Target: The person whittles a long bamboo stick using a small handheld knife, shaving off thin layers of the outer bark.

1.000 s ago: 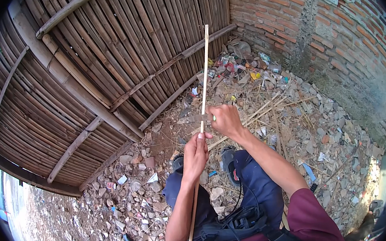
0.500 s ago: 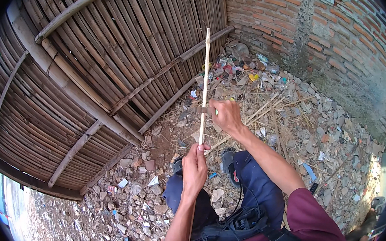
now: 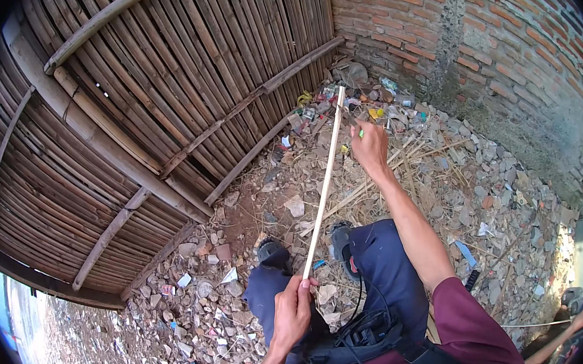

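A long, pale bamboo strip (image 3: 325,186) slants away from me, its near end low over my lap and its far end up over the litter. My left hand (image 3: 294,311) is closed round the near end, thumb along the strip. In my right hand (image 3: 371,147) is a knife (image 3: 350,114) with a dark blade; a bit of green shows at its handle. The blade lies against or just beside the strip near its far tip; which of the two I cannot tell.
Stones, rubbish and loose bamboo slivers (image 3: 409,160) cover the ground around my feet. A bamboo-slat wall (image 3: 222,48) rises on the left, a brick wall (image 3: 402,24) at the back right. At the lower right another person's hand (image 3: 580,320) holds a thin strip.
My right hand with the knife has moved away from me to the strip's far end. My left hand has drawn the strip nearer my lap. Another person's arm has appeared at the lower right.
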Tool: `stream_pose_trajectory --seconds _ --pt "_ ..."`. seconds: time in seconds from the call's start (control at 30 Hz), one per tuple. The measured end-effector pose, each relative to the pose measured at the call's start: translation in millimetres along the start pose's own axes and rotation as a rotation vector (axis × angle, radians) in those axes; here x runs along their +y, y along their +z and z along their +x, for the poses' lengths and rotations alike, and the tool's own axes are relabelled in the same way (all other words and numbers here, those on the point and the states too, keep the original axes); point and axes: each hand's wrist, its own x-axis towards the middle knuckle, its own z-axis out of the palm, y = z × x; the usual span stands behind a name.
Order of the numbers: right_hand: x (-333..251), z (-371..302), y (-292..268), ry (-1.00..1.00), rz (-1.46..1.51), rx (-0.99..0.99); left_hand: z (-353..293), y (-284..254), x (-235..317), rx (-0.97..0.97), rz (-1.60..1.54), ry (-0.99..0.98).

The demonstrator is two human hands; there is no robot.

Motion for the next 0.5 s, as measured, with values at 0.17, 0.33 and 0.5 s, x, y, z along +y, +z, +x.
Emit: stream_pose_trajectory --seconds 0.17,0.33,0.5 --pt "-21 -15 -1 -0.136 0.099 -0.055 11 -1 -4 0.012 -0.005 -0.030" --pt "-54 -25 -3 -0.257 0.188 -0.109 24 3 7 0.069 -0.003 0.008" --pt "-63 -31 -4 -0.350 0.212 -0.124 34 1 12 0.162 0.141 0.102"
